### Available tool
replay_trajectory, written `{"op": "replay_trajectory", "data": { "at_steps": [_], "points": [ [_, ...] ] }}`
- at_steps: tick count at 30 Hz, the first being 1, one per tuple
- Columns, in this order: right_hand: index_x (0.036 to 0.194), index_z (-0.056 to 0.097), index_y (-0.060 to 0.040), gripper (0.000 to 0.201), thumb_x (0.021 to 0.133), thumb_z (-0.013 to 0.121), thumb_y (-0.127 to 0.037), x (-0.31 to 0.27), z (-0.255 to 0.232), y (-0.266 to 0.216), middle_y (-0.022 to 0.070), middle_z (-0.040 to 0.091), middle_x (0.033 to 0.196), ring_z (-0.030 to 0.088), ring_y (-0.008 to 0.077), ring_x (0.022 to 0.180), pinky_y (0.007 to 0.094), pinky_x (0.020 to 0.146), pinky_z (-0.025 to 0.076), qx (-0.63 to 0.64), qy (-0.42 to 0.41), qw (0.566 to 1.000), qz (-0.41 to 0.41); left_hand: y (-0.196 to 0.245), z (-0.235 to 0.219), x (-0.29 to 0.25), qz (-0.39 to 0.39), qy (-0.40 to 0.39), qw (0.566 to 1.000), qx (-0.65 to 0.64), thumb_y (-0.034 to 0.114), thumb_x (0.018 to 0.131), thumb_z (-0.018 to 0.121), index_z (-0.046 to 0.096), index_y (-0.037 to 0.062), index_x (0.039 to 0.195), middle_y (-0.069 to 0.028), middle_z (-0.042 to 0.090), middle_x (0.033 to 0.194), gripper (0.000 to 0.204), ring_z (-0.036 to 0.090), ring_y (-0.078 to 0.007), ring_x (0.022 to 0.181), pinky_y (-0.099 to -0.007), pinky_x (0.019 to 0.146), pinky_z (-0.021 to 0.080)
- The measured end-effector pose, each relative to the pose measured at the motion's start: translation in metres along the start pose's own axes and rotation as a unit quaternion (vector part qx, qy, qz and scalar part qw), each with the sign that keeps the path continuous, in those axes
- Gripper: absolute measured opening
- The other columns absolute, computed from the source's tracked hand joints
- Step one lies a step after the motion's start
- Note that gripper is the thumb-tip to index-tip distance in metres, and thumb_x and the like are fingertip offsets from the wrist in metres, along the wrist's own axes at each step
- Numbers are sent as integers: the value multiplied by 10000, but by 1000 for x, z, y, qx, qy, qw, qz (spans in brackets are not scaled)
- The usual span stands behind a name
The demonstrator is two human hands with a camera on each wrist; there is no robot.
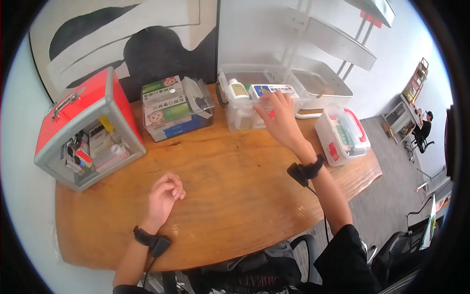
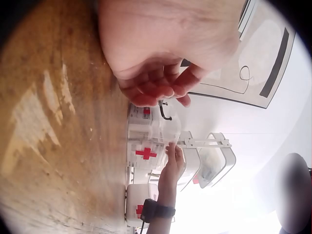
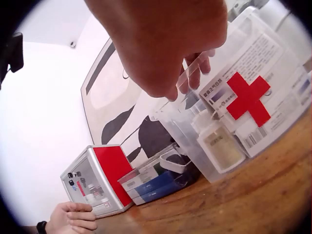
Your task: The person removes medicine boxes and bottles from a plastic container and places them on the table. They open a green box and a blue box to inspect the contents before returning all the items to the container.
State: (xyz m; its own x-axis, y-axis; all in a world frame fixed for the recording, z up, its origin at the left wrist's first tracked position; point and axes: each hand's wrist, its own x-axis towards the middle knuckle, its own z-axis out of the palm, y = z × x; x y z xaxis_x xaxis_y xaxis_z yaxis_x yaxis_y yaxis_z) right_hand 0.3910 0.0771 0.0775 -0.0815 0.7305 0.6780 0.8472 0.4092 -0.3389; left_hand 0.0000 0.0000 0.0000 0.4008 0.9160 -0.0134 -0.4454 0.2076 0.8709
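Note:
The right hand (image 1: 281, 120) reaches over the front rim of a clear plastic box (image 1: 235, 120), fingers dipping inside beside a blue and white medicine box (image 1: 274, 90). A white bottle (image 1: 238, 89) stands at the left in that box. In the right wrist view the fingers (image 3: 194, 78) are behind the clear wall, near the white carton (image 3: 258, 97) behind a red cross (image 3: 247, 99); whether they touch the carton is hidden. The left hand (image 1: 164, 198) rests on the wooden table (image 1: 205, 215), fingers loosely curled, holding nothing.
A red and silver case (image 1: 88, 127) stands at the left, beside a clear tray of medicine boxes (image 1: 169, 110). Right of the clear box are a white lidded first-aid box (image 1: 338, 139) and a metal rack (image 1: 338, 41). A seated person (image 1: 423, 128) is far off at the right.

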Motion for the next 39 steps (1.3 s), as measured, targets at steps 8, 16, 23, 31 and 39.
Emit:
{"op": "replay_trajectory", "data": {
  "at_steps": [8,16,23,31,39],
  "points": [
    [1298,709,-44,375,1027,783,-292,-21,-53,-25,160,693,1270,579,378,1202,466,1103,434,4,-156,987,38,-7,7,-8,-17,23,1000,-2,108,998,522,541,81,929,-2,453,751,76,440,-132,697,-334,733,424],
    [1560,607,-121,712,928,868,-319,93,-90,64,121,602,1611,506,318,1539,482,1284,384,34,-494,867,49,-4,10,-5,-16,29,999,2,114,1006,523,539,85,929,-1,451,752,84,447,-130,696,-330,745,427],
    [1607,566,-190,902,787,937,-231,114,-69,53,131,624,1577,545,376,1498,536,1231,461,-20,-549,834,51,-5,8,-5,-21,27,999,6,123,1012,523,541,83,934,2,450,750,90,451,-129,698,-332,748,431],
    [1536,634,-115,818,789,938,-250,110,-69,43,131,688,1497,638,299,1401,430,1184,510,-46,-511,858,9,-8,5,-5,-20,25,999,-2,122,1018,531,554,78,948,1,465,762,86,462,-131,702,-332,743,439],
    [1546,583,-142,871,758,953,-190,109,-66,44,116,698,1471,672,302,1335,429,1145,527,-42,-531,846,-27,-7,5,-6,-22,24,999,-6,115,1018,538,559,72,955,-5,478,774,79,481,-133,719,-334,751,447]
  ]
}}
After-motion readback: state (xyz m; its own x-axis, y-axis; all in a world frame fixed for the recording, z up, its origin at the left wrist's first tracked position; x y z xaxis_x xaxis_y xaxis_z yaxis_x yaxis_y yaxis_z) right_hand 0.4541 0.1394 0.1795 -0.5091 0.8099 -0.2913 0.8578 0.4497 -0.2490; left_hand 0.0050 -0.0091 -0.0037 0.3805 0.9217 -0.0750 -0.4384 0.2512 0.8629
